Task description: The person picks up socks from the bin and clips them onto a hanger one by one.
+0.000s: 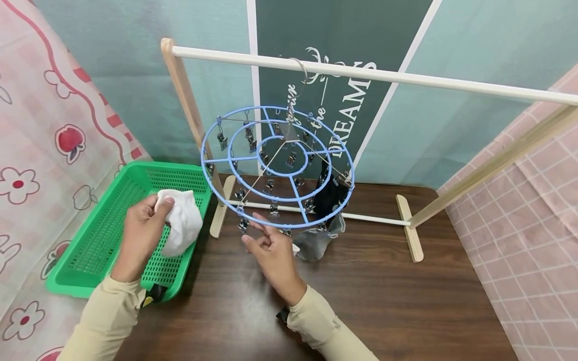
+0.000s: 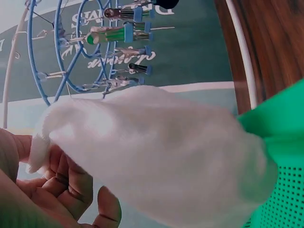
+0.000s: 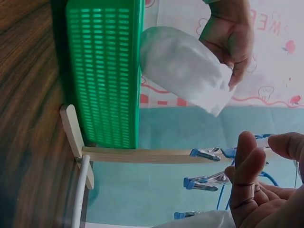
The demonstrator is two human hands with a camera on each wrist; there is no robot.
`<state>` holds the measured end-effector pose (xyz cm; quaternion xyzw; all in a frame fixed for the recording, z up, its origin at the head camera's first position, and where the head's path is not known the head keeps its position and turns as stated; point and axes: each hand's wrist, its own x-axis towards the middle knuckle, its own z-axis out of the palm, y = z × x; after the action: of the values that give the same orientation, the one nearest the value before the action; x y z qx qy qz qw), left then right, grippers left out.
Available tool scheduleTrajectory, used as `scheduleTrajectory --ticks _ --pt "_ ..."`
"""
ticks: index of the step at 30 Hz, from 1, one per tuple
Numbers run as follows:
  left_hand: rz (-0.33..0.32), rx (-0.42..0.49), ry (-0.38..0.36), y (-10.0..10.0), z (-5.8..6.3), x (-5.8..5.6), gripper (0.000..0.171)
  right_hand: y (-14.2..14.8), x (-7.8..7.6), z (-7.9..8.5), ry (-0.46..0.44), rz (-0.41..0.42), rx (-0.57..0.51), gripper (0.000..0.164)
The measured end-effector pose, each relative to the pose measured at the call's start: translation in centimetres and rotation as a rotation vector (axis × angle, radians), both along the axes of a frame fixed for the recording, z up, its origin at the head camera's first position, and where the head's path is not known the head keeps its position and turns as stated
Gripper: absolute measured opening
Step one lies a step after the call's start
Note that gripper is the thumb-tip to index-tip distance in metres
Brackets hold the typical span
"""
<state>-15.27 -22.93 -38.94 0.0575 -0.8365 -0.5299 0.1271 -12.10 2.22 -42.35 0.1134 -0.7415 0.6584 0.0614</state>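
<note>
My left hand (image 1: 143, 233) pinches a white sock (image 1: 182, 220) by its upper edge, above the basket. In the left wrist view the sock (image 2: 166, 152) hangs puffed out beside the fingers. Below the front edge of a blue round clip hanger (image 1: 244, 159) is my right hand (image 1: 275, 255), thumb and index finger apart with nothing between them. The nearest metal clip (image 1: 243, 224) dangles just left of its fingertips. A grey sock (image 1: 313, 244) and a black cloth piece (image 1: 327, 198) hang at the hanger's right side. The right hand partly hides something white behind it.
A green plastic basket (image 1: 56, 288) stands at the left. The hanger hooks over the white bar (image 1: 361, 73) of a wooden-legged rack, whose foot (image 1: 410, 228) rests on the dark wood table (image 1: 384, 301). Curtains surround the table.
</note>
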Motion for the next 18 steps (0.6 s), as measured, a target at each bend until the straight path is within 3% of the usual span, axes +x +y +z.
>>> scheduleTrajectory --ticks 4,12,18 --pt "0.006 0.004 -0.006 0.5 0.0 0.3 0.029 -0.6 -0.2 0.4 -0.039 -0.016 0.019 0.047" --pt "0.011 0.067 -0.034 1.2 0.3 0.7 0.029 -1.1 -0.8 0.0 0.040 -0.045 0.051 0.036" --pt "-0.017 0.125 -0.045 1.8 0.6 1.3 0.029 -1.3 -0.5 1.2 0.042 -0.063 0.023 0.026"
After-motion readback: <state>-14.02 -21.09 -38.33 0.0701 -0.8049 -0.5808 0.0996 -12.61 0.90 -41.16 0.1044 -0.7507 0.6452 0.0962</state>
